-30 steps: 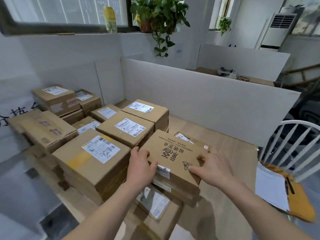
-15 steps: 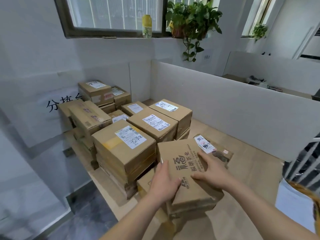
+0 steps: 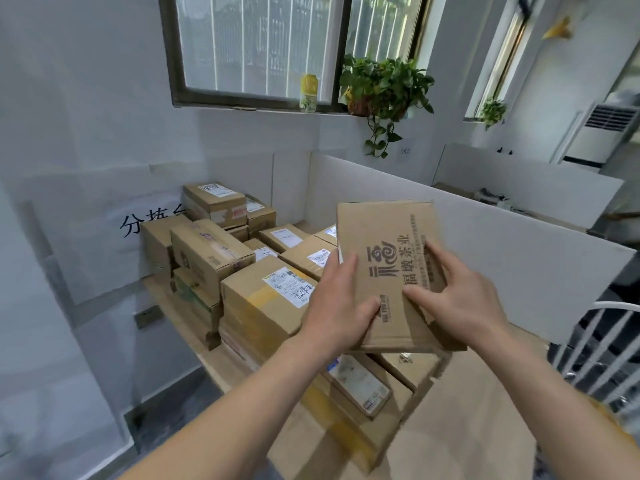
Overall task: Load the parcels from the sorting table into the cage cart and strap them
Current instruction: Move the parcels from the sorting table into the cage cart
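Parcel sorting room: labelled cartons (image 3: 263, 306) stacked on a partitioned table (image 3: 187, 334)

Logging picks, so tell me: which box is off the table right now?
The flat box printed with large Chinese characters, held tilted between the left hand and right hand. All the others sit stacked on the table.
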`<state>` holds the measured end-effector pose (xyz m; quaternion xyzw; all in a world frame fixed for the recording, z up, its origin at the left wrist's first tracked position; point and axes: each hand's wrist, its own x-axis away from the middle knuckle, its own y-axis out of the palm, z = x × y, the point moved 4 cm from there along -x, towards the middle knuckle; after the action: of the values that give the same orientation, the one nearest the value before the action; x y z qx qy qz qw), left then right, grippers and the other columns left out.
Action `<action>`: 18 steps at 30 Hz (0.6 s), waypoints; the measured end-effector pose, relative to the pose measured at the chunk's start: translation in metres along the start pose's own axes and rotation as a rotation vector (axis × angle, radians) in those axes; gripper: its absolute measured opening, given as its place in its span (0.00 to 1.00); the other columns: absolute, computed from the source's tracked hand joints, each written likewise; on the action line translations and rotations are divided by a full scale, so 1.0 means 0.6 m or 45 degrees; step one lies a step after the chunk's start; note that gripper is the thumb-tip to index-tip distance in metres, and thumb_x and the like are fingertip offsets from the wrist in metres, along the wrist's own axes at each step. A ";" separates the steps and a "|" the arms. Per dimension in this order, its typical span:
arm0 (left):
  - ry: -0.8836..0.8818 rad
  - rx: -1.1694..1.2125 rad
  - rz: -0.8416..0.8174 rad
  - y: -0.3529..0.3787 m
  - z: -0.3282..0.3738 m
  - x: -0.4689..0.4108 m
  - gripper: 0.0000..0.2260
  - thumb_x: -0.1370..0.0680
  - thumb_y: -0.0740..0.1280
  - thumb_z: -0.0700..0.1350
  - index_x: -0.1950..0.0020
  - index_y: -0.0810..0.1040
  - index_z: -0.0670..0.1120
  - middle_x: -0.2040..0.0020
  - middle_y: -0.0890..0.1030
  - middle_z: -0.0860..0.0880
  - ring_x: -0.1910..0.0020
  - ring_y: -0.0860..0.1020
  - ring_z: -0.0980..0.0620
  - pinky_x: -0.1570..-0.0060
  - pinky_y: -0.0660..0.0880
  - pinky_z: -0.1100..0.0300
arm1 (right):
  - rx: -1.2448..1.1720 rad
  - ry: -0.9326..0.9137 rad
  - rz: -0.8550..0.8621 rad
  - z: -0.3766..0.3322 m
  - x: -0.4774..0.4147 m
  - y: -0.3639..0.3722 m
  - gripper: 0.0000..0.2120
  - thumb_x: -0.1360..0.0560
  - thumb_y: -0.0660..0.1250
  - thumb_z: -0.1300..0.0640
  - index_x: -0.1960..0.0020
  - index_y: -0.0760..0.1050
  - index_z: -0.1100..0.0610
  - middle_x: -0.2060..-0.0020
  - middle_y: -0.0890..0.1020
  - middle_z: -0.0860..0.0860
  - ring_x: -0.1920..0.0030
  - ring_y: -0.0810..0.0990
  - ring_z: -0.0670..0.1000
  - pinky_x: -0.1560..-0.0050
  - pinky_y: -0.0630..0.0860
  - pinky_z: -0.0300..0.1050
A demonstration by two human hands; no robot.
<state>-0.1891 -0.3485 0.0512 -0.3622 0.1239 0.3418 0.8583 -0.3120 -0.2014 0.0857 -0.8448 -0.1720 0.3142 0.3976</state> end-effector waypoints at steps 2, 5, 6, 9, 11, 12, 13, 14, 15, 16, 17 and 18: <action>0.065 -0.042 0.099 -0.058 0.010 0.003 0.30 0.26 0.74 0.50 0.28 0.66 0.51 0.32 0.66 0.52 0.39 0.66 0.58 0.34 0.65 0.64 | -0.089 -0.082 0.091 -0.054 0.007 -0.011 0.40 0.31 0.77 0.47 0.23 0.65 0.42 0.36 0.80 0.45 0.38 0.78 0.51 0.37 0.71 0.45; 0.082 -0.131 0.242 -0.151 0.007 0.014 0.36 0.29 0.76 0.53 0.25 0.65 0.49 0.24 0.61 0.49 0.29 0.62 0.55 0.34 0.57 0.67 | -0.226 -0.210 0.208 -0.138 0.016 -0.009 0.39 0.32 0.78 0.49 0.25 0.67 0.45 0.38 0.80 0.44 0.40 0.78 0.47 0.38 0.71 0.42; 0.094 -0.154 0.295 -0.183 0.004 0.020 0.36 0.29 0.77 0.53 0.25 0.66 0.49 0.24 0.60 0.49 0.28 0.62 0.53 0.32 0.58 0.65 | -0.263 -0.254 0.237 -0.167 0.019 -0.005 0.38 0.32 0.79 0.49 0.25 0.68 0.45 0.38 0.80 0.44 0.40 0.78 0.46 0.37 0.72 0.43; 0.097 -0.231 0.419 -0.278 -0.008 0.046 0.37 0.31 0.77 0.55 0.25 0.67 0.49 0.24 0.60 0.48 0.28 0.63 0.52 0.30 0.62 0.60 | -0.374 -0.401 0.251 -0.252 0.025 0.018 0.37 0.33 0.79 0.49 0.26 0.69 0.46 0.38 0.80 0.45 0.41 0.79 0.46 0.37 0.76 0.49; 0.094 -0.283 0.517 -0.339 -0.020 0.069 0.37 0.31 0.78 0.54 0.26 0.68 0.49 0.25 0.61 0.47 0.30 0.64 0.54 0.32 0.62 0.60 | -0.449 -0.504 0.224 -0.308 0.030 0.040 0.37 0.32 0.79 0.48 0.26 0.69 0.47 0.38 0.80 0.45 0.42 0.80 0.47 0.39 0.78 0.49; 0.096 -0.305 0.566 -0.369 -0.026 0.081 0.37 0.32 0.79 0.54 0.27 0.68 0.49 0.26 0.62 0.47 0.33 0.64 0.56 0.32 0.64 0.60 | -0.484 -0.548 0.210 -0.336 0.032 0.053 0.37 0.32 0.79 0.48 0.26 0.69 0.47 0.38 0.80 0.45 0.42 0.80 0.46 0.40 0.78 0.47; 0.098 -0.330 0.614 -0.397 -0.033 0.093 0.37 0.33 0.79 0.54 0.27 0.69 0.48 0.26 0.63 0.47 0.35 0.64 0.58 0.33 0.65 0.60 | -0.521 -0.592 0.199 -0.363 0.035 0.065 0.36 0.32 0.79 0.49 0.27 0.69 0.47 0.38 0.80 0.45 0.42 0.80 0.46 0.41 0.78 0.45; 0.091 -0.356 0.661 -0.424 -0.042 0.106 0.37 0.33 0.80 0.53 0.28 0.71 0.48 0.27 0.64 0.46 0.37 0.64 0.60 0.33 0.66 0.60 | -0.563 -0.633 0.186 -0.392 0.038 0.077 0.36 0.32 0.79 0.49 0.27 0.70 0.47 0.39 0.80 0.44 0.43 0.80 0.45 0.41 0.78 0.43; 0.080 -0.385 0.708 -0.450 -0.052 0.119 0.36 0.34 0.80 0.53 0.29 0.71 0.47 0.28 0.64 0.45 0.38 0.64 0.61 0.34 0.66 0.61 | -0.597 -0.669 0.172 -0.418 0.040 0.092 0.36 0.33 0.79 0.50 0.27 0.70 0.47 0.39 0.79 0.43 0.43 0.79 0.44 0.42 0.77 0.40; 0.062 -0.414 0.754 -0.477 -0.062 0.133 0.36 0.35 0.81 0.53 0.30 0.72 0.47 0.28 0.65 0.45 0.39 0.64 0.62 0.34 0.65 0.61 | -0.627 -0.706 0.156 -0.446 0.042 0.107 0.37 0.33 0.80 0.50 0.28 0.71 0.47 0.40 0.79 0.41 0.44 0.79 0.44 0.42 0.76 0.39; 0.043 -0.448 0.796 -0.502 -0.074 0.147 0.36 0.35 0.81 0.53 0.30 0.73 0.46 0.29 0.66 0.44 0.38 0.65 0.61 0.34 0.65 0.62 | -0.654 -0.745 0.138 -0.473 0.045 0.123 0.36 0.34 0.80 0.51 0.28 0.71 0.47 0.41 0.78 0.40 0.44 0.79 0.44 0.42 0.74 0.38; 0.024 -0.482 0.835 -0.524 -0.085 0.161 0.36 0.35 0.81 0.53 0.31 0.73 0.46 0.29 0.66 0.43 0.38 0.65 0.61 0.34 0.65 0.63 | -0.678 -0.783 0.114 -0.499 0.048 0.137 0.36 0.33 0.80 0.51 0.28 0.71 0.47 0.41 0.77 0.40 0.43 0.78 0.43 0.41 0.74 0.38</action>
<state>0.0963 -0.4951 0.1397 -0.4586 0.1757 0.6119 0.6199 -0.0875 -0.4061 0.1561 -0.7915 -0.3212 0.5135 0.0810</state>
